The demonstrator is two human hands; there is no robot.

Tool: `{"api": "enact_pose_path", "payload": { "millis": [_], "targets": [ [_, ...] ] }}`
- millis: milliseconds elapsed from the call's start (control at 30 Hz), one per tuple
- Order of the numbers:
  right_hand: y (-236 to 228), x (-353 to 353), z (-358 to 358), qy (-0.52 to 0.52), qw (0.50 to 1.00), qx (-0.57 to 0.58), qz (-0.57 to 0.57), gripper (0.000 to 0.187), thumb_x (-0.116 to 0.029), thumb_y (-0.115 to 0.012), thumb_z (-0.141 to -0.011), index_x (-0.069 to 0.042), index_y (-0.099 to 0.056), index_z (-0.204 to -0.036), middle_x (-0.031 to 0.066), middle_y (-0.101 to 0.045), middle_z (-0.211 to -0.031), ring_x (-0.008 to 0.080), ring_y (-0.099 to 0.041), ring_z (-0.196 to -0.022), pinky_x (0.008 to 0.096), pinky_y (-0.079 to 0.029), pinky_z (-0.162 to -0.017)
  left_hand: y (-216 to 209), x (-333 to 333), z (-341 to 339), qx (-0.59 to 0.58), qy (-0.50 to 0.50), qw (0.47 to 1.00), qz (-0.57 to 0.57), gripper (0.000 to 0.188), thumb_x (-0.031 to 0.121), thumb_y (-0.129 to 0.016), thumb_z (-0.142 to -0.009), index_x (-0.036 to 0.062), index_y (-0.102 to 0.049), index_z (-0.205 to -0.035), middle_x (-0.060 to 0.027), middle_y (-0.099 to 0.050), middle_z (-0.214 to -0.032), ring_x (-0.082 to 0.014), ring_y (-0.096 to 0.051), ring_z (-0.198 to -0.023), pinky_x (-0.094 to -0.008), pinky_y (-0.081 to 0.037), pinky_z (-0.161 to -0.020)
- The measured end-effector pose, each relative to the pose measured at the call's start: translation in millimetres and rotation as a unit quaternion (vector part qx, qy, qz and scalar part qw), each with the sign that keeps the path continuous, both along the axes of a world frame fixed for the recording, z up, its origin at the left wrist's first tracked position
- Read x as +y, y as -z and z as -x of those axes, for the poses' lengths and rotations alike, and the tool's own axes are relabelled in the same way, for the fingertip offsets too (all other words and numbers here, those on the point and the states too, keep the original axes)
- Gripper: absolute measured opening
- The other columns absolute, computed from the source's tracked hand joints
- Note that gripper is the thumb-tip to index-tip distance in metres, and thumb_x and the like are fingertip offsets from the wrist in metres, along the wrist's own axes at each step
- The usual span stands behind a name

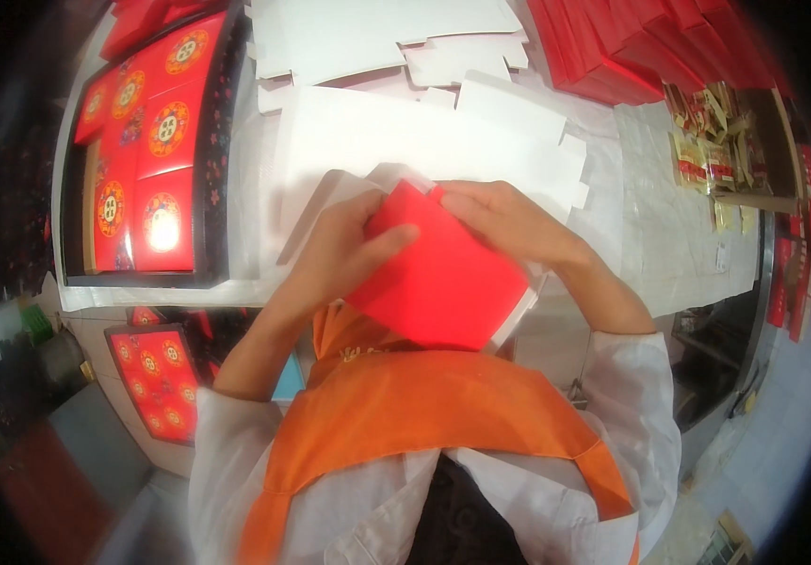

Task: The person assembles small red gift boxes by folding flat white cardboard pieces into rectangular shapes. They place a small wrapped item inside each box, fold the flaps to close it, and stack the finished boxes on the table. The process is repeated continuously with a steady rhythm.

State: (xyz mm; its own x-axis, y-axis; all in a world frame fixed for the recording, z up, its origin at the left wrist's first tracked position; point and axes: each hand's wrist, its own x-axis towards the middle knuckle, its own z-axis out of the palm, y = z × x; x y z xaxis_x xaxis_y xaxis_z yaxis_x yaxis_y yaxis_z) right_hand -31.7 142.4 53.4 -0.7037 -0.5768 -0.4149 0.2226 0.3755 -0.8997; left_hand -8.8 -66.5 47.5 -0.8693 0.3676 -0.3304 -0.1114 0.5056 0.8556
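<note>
A red cardboard box (443, 282), partly folded, is held in front of my orange apron at the near edge of the table. White inner flaps stick out at its far end and along its lower right side. My left hand (344, 247) grips the left side, thumb lying on the red face and fingers hidden behind. At the far right corner my right hand (504, 218) has its fingers closed on a small red flap. Just beyond the hands lie flat white cardboard blanks (405, 132), overlapping one another.
On the left stands a black tray (212, 188) with several red boxes (165, 132) bearing round patterned emblems. Red folded cartons (603, 52) are heaped at the back right. A box of small gold-and-red packets (707, 155) sits at the right edge. Below left is another red patterned box (153, 377).
</note>
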Motion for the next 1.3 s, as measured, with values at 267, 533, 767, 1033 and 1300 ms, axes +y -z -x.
{"api": "enact_pose_path", "payload": {
  "millis": [267,533,767,1033,1300],
  "targets": [
    [-4,-1,-1,-0.012,1.0,-0.017,-0.005,0.037,-0.027,-0.038,-0.09,-0.002,-0.051,-0.114,0.0089,-0.058,-0.103,0.0142,-0.052,-0.092,0.0257,-0.041,-0.081,3,2,-1,-0.015,-0.016,0.999,-0.031,0.03,0.024,-0.063,-0.078,-0.0019,-0.057,-0.092,-0.0047,-0.058,-0.075,-0.0087,-0.052,-0.067,-0.0223,-0.043,-0.062],
    [-3,4,-8,-0.028,0.998,0.023,-0.044,0.04,-0.029,-0.032,-0.09,-0.011,-0.043,-0.124,0.0173,-0.056,-0.105,0.0263,-0.054,-0.096,0.0318,-0.041,-0.084,10,-1,-1,-0.048,-0.03,0.995,-0.086,0.029,0.023,-0.063,-0.079,-0.0013,-0.058,-0.093,-0.0028,-0.058,-0.078,-0.0074,-0.053,-0.07,-0.0214,-0.044,-0.064],
    [1,4,-12,-0.033,0.998,0.051,-0.009,0.043,-0.029,-0.031,-0.091,-0.011,-0.036,-0.129,0.0188,-0.053,-0.112,0.0296,-0.052,-0.101,0.0338,-0.039,-0.088,9,3,-1,-0.075,-0.044,0.988,-0.124,0.026,0.021,-0.063,-0.079,-0.001,-0.059,-0.094,-0.002,-0.059,-0.079,-0.0067,-0.053,-0.071,-0.021,-0.044,-0.064],
    [-3,1,-15,-0.044,0.996,0.072,-0.02,0.045,-0.031,-0.031,-0.091,-0.007,-0.034,-0.129,0.0201,-0.048,-0.119,0.0313,-0.048,-0.108,0.0341,-0.036,-0.092,4,7,-3,-0.047,-0.066,0.982,-0.173,0.023,0.02,-0.062,-0.08,0.0006,-0.06,-0.092,-0.0001,-0.058,-0.077,-0.0058,-0.052,-0.07,-0.0197,-0.043,-0.063],
    [-12,-3,-18,-0.047,0.995,0.082,-0.032,0.042,-0.021,-0.033,-0.089,-0.005,-0.036,-0.128,0.0194,-0.049,-0.118,0.0274,-0.048,-0.107,0.0316,-0.035,-0.093,1,3,1,-0.029,-0.028,0.989,-0.14,0.023,0.019,-0.059,-0.081,-0.0007,-0.06,-0.092,-0.0028,-0.059,-0.079,-0.008,-0.053,-0.071,-0.0219,-0.043,-0.065]
  ]
}}
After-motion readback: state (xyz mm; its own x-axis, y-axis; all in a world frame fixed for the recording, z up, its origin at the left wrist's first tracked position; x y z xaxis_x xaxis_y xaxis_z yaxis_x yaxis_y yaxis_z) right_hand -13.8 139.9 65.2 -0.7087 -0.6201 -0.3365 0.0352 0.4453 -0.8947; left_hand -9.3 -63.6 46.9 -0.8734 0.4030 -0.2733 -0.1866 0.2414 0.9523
